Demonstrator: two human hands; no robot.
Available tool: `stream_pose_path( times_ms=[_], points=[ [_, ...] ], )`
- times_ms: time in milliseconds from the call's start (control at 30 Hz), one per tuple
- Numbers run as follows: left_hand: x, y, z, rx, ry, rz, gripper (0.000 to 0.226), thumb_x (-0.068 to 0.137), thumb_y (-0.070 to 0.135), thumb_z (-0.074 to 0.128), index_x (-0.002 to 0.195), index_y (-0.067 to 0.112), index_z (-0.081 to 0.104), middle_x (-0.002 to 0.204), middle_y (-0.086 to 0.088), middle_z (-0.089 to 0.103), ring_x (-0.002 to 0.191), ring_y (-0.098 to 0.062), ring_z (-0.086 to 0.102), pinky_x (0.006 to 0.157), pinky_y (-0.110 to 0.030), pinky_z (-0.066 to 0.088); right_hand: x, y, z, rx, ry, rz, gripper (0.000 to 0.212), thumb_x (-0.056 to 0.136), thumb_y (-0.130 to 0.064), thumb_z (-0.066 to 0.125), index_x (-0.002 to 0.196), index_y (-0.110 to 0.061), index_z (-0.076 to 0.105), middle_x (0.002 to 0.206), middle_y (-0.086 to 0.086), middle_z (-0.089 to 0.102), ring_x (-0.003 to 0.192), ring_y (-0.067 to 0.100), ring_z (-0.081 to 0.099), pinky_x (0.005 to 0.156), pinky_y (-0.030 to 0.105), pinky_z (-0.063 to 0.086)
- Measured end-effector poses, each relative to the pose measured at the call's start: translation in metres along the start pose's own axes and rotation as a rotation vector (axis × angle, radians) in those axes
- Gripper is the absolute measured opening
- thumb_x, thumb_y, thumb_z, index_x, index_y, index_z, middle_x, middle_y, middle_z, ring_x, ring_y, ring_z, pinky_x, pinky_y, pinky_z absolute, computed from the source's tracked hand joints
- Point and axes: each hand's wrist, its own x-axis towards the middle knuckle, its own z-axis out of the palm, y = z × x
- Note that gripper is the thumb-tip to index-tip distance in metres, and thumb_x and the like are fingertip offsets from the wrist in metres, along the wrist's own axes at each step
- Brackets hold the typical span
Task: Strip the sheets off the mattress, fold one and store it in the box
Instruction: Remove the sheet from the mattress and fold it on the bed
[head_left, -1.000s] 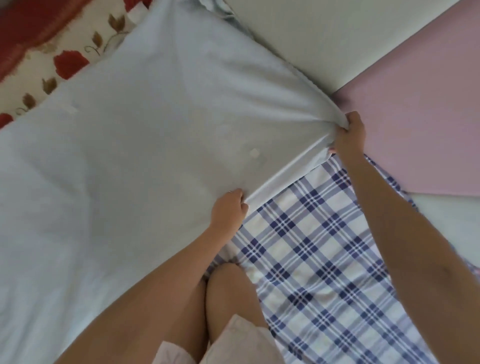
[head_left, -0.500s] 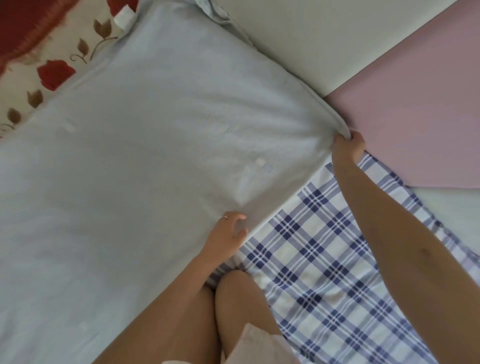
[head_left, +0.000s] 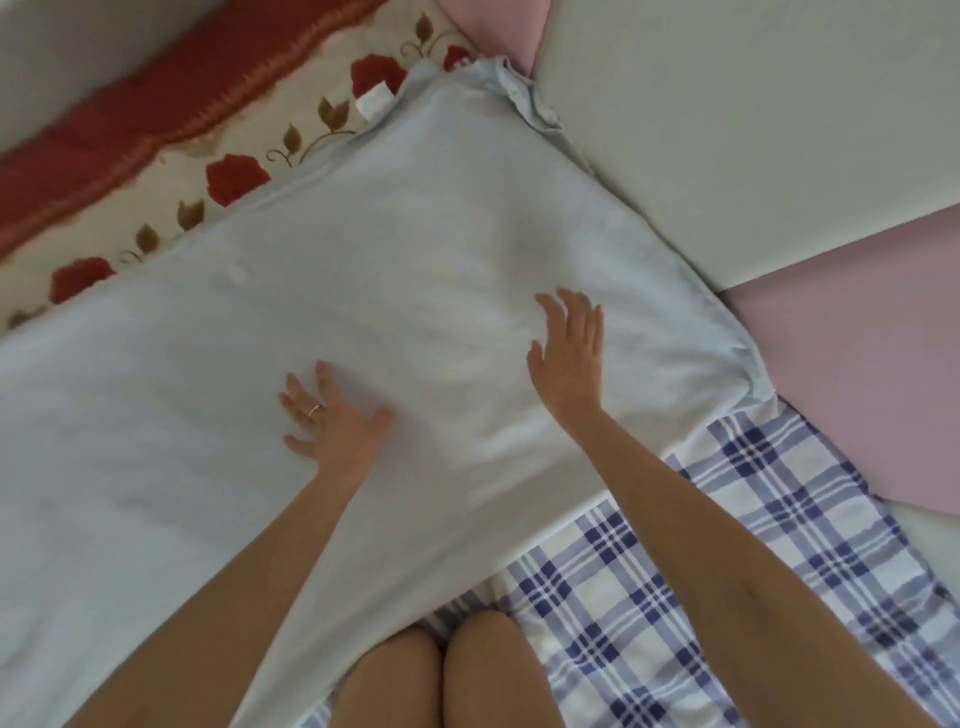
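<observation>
- The pale blue sheet (head_left: 260, 389) lies spread flat across the middle of the view, running from the far left edge to a rounded corner on the right.
- The left hand (head_left: 332, 421) rests palm down on it, its fingers (head_left: 298, 397) straight and splayed wide, holding nothing; a ring (head_left: 314, 410) shows on one of them.
- The right hand (head_left: 569, 353) is flat on the same sheet, just to the right and a little further out, fingers (head_left: 556, 312) wide and straight, gripping nothing.
- The blue sheet overlaps a blue-and-white checked sheet (head_left: 727, 545), which shows at lower right.
- The person's bare knees (head_left: 467, 670) sit at the bottom edge, on the checked sheet.
- The far corner (head_left: 524, 98) of the blue sheet is bunched, and a white label (head_left: 375, 104) pokes out beside it.
- A red floral blanket (head_left: 171, 156) runs along the sheet's far edge; pink (head_left: 857, 364) and white panels (head_left: 727, 130) fill the right side.
</observation>
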Motion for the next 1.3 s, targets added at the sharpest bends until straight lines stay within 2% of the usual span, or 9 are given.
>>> stream_pose_path(
  times_ms=[100,300,500,633,733,867,1000,1167,1300],
  points=[
    [0.053,-0.014,-0.029,-0.079,0.014,-0.165,0.109,0.073,0.058,0.068,0.150,0.031,-0.005,0.157,-0.002,-0.018,0.143,-0.027,-0.017,0.105,-0.069,0.003,0.044,-0.028,0.021,-0.119,-0.261,-0.234,0.066,0.090,-0.019,0.057,0.148,-0.017,0.026,0.154,0.010,0.024,0.143,0.032,0.019,0.117,0.041,0.009],
    [0.166,-0.014,-0.095,0.088,0.195,0.073,0.068,0.094,0.049,0.041,0.150,0.034,0.004,0.158,0.004,-0.010,0.145,-0.022,-0.010,0.107,-0.068,0.000,0.207,-0.077,0.032,-0.340,-0.316,-0.306,0.068,0.097,-0.020,0.045,0.152,-0.021,0.005,0.159,0.003,0.004,0.139,0.031,0.022,0.108,0.041,0.028],
    [0.216,-0.003,-0.135,0.159,0.468,0.270,0.024,0.091,0.021,0.054,0.115,0.018,0.056,0.128,-0.010,0.048,0.124,-0.030,0.041,0.109,-0.063,0.008,0.274,-0.120,0.034,-0.385,-0.189,-0.300,0.058,0.088,0.007,0.046,0.141,-0.014,0.033,0.144,0.012,0.027,0.114,0.039,0.047,0.087,0.044,0.047],
    [0.218,-0.007,-0.139,0.272,0.532,0.513,0.021,0.088,0.019,0.059,0.108,0.016,0.062,0.121,-0.010,0.053,0.115,-0.032,0.046,0.106,-0.049,0.022,0.290,-0.125,0.032,-0.466,-0.190,-0.299,0.059,0.087,0.008,0.047,0.141,-0.008,0.031,0.144,0.016,0.025,0.115,0.041,0.050,0.080,0.047,0.048],
    [0.222,-0.007,-0.137,0.315,0.423,0.598,0.027,0.088,0.019,0.059,0.115,0.016,0.061,0.126,-0.011,0.052,0.115,-0.033,0.045,0.105,-0.045,0.025,0.298,-0.129,0.022,-0.571,-0.221,-0.308,0.041,0.092,-0.002,0.047,0.133,-0.007,0.041,0.131,0.016,0.045,0.116,0.038,0.050,0.085,0.044,0.045],
    [0.231,0.006,-0.147,0.380,0.321,0.505,0.024,0.096,0.025,0.045,0.116,0.021,0.057,0.120,-0.006,0.056,0.114,-0.027,0.046,0.096,-0.040,0.025,0.306,-0.135,0.008,-0.668,-0.124,-0.316,0.026,0.096,-0.019,0.048,0.118,-0.012,0.060,0.110,0.012,0.062,0.104,0.031,0.057,0.084,0.035,0.044],
    [0.237,0.014,-0.141,0.213,0.394,0.368,0.027,0.098,0.017,0.036,0.113,0.020,0.058,0.109,-0.003,0.052,0.111,-0.025,0.046,0.098,-0.046,0.028,0.318,-0.129,0.007,-0.725,0.054,-0.365,0.030,0.093,-0.007,0.045,0.119,-0.008,0.059,0.114,0.016,0.058,0.107,0.034,0.051,0.092,0.039,0.037],
    [0.243,0.005,-0.106,0.281,0.528,0.323,0.027,0.098,0.020,0.032,0.117,0.017,0.052,0.119,-0.007,0.051,0.115,-0.028,0.045,0.106,-0.052,0.021,0.338,-0.121,0.026,-0.462,-0.301,-0.345,0.032,0.095,-0.010,0.046,0.126,-0.013,0.054,0.136,0.015,0.039,0.118,0.040,0.046,0.095,0.044,0.042],
    [0.251,0.000,-0.096,0.224,0.726,0.364,0.027,0.087,0.018,0.031,0.101,0.015,0.054,0.101,-0.007,0.055,0.097,-0.027,0.049,0.100,-0.050,0.028,0.348,-0.109,0.029,-0.318,-0.279,-0.470,0.020,0.090,-0.010,0.054,0.108,-0.012,0.062,0.136,0.004,0.043,0.123,0.036,0.043,0.104,0.053,0.034]
  ],
)
